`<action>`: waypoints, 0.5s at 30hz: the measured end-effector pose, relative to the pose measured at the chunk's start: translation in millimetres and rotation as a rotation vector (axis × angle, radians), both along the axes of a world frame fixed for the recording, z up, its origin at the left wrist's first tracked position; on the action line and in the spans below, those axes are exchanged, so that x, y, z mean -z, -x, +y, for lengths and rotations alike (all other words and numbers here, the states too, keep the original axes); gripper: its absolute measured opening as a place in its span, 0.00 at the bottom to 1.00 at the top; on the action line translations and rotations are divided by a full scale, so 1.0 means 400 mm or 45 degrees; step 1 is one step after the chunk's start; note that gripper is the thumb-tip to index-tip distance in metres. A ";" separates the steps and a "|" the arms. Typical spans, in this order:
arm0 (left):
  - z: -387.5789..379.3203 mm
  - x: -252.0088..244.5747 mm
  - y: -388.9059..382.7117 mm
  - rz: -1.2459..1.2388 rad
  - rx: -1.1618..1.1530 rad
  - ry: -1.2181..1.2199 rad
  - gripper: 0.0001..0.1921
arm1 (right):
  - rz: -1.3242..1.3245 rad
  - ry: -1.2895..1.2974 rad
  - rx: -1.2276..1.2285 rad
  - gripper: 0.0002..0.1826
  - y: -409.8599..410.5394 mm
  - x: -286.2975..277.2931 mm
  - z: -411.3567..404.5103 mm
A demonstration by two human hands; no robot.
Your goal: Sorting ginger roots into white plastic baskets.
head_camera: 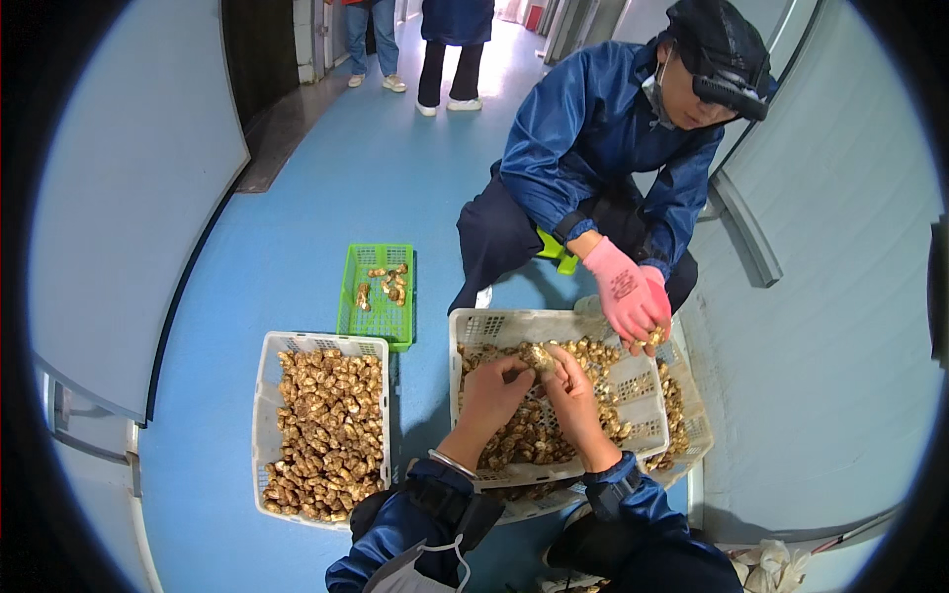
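Note:
A knobbly brown-and-cream mushroom [537, 358] is held up between both my hands. The fingers and thumb of my left hand [495, 389] pinch its left side, while my right hand [572, 396] grips its right side. Below them is a white perforated plastic crate [639, 389] partly filled with similar mushrooms [530, 437]. That crate rests on another white crate [697, 434], which also contains mushrooms and is mostly hidden. A metal bangle [452, 463] circles my left wrist.
Left of me stands a white crate [385, 415] heaped with mushrooms. Beyond it, a green plastic basket [376, 322] holds several mushrooms. Across from me sits a co-worker [586, 141] in pink gloves [626, 293], handling a mushroom. Two people stand farther back; walls flank the blue floor [296, 274].

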State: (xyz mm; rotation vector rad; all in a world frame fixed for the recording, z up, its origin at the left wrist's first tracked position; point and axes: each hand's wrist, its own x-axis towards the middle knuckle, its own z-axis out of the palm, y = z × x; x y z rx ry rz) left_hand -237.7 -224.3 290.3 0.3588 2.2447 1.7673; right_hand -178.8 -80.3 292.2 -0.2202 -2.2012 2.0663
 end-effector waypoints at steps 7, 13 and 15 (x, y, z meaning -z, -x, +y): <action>0.037 0.037 0.001 -0.009 -0.045 -0.216 0.15 | 0.208 -0.072 0.068 0.22 0.002 -0.020 -0.012; 0.020 0.014 0.000 -0.119 0.042 -0.196 0.15 | 0.184 -0.194 0.063 0.22 -0.008 -0.032 -0.016; 0.015 -0.008 -0.009 0.173 -0.098 -0.117 0.14 | 0.213 -0.255 0.071 0.23 -0.006 -0.022 -0.012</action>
